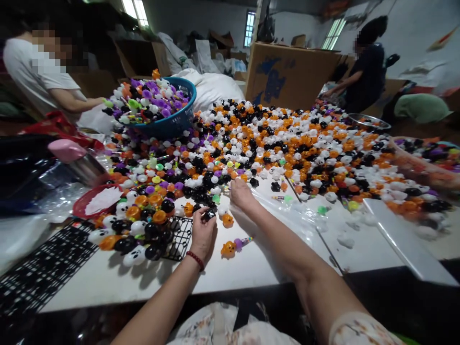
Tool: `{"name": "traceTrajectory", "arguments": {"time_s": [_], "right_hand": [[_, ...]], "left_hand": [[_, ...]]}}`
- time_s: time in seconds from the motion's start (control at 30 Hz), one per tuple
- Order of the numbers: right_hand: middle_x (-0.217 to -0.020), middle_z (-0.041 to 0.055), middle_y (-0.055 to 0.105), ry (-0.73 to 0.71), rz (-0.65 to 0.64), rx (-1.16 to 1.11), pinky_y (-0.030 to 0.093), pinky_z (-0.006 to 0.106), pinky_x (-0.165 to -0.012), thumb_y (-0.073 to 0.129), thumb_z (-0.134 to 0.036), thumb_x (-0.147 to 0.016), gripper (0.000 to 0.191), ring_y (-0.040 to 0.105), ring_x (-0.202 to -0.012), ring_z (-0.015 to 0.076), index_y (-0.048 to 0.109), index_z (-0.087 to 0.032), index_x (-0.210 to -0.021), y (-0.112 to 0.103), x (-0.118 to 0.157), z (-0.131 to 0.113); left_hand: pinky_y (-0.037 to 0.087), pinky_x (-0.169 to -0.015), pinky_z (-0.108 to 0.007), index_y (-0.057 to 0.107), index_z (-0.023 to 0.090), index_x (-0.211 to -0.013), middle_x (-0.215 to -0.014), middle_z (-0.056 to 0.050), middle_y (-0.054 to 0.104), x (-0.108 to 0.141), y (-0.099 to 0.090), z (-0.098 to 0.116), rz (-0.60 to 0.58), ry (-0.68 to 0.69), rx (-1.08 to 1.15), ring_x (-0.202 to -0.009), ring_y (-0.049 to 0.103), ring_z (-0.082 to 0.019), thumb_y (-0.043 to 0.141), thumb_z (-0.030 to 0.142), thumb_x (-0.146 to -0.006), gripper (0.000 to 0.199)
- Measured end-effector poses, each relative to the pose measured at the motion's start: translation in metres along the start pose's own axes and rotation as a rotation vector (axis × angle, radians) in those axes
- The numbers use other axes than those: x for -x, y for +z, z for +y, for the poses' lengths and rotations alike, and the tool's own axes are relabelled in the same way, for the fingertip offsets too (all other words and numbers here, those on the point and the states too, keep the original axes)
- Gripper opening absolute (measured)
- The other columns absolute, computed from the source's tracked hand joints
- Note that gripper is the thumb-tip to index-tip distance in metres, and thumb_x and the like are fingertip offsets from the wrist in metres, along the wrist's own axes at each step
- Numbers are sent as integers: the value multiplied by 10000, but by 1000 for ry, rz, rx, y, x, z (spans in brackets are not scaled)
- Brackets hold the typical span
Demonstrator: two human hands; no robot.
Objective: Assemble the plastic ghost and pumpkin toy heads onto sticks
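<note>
Between the fingers and thumb of my left hand is a small round black plastic piece. My right hand reaches to the near edge of the heap, its fingers bent together; what they grip is hidden. A green piece lies just left of those fingers. Between my forearms, an orange pumpkin-shaped piece rests on the table, with an orange figure in front, joined to a purple part and a patterned stick. Beside my left hand, a black grid holds several orange, black and white ghost-faced figures.
A large heap of small plastic pieces covers the table's far side. A blue basket full of pieces stands back left, near a red dish and a pink-lidded bottle. Two people work beyond. A white strip lies right.
</note>
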State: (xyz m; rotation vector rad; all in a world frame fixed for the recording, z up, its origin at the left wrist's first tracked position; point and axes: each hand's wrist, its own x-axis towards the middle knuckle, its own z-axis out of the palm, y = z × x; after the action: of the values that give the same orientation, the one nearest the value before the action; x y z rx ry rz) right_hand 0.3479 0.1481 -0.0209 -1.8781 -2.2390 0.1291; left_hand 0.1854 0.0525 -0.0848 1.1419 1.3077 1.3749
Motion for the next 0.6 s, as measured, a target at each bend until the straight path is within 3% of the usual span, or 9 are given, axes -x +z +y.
{"name": "traceTrajectory", "arguments": {"time_s": [0.1,0.2,0.3,0.43,0.6], "right_hand": [[-1020,127,638,162,82,-202,454,352,-786,486,-263,-901,190,570,-905,250,584,-159,-1026,-14,26,7],[-844,24,639,296,136,-818,455,311,-702,590,-446,-850,230,572,-761,191,568,-221,-897,-23,66,5],[-759,-17,614,308,115,-1297,438,286,-667,697,-531,-761,342,545,-691,154,592,-238,-903,-23,105,-3],[-742,-22,630,326,45,-1515,424,271,-629,757,-487,-727,337,514,-634,129,636,-237,-918,-19,137,-11],[-756,-13,670,336,-23,-1551,437,262,-633,794,-438,-696,313,528,-630,115,664,-223,-882,-23,144,-12]], "left_hand": [[426,-641,-206,516,228,-1101,-842,26,567,-1,-1,3,-20,-50,129,-693,518,-95,694,328,-777,383],[447,-680,-211,550,227,-1027,-950,4,604,1,0,12,-28,-59,232,-745,543,-93,708,314,-754,328],[477,-707,-245,550,230,-1054,-1037,-29,644,7,-1,21,-101,-182,384,-787,585,-115,643,290,-766,308],[422,-571,-230,536,219,-1003,-915,-42,660,18,-9,33,-224,-378,557,-664,555,-115,595,268,-724,290],[325,-458,-189,612,172,-954,-877,-59,616,27,-13,45,-362,-478,601,-628,502,-102,611,304,-732,259]]}}
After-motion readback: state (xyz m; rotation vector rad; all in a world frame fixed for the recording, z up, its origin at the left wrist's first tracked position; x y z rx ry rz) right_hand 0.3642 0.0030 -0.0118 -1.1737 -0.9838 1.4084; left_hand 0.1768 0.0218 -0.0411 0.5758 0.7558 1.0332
